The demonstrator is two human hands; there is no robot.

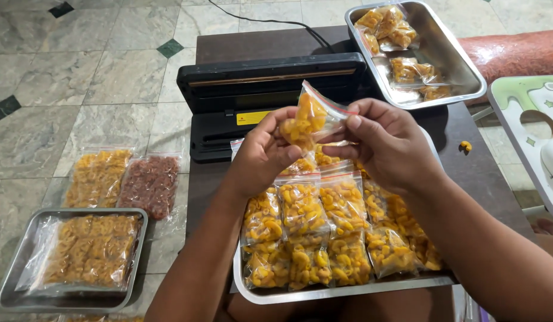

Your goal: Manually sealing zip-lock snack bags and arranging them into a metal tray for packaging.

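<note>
Snack pouch (312, 119) pinched between left hand (261, 155) and right hand (387, 143), base hidden.

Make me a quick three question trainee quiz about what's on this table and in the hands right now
1. True or false: both hands hold one small bag of yellow snacks.
2. What black machine sits behind the hands?
A. heat sealer
B. kettle
C. scale
3. Where do the filled bags lie below the hands?

Key:
1. True: left hand and right hand pinch it.
2. A.
3. In the near steel tray.
</note>
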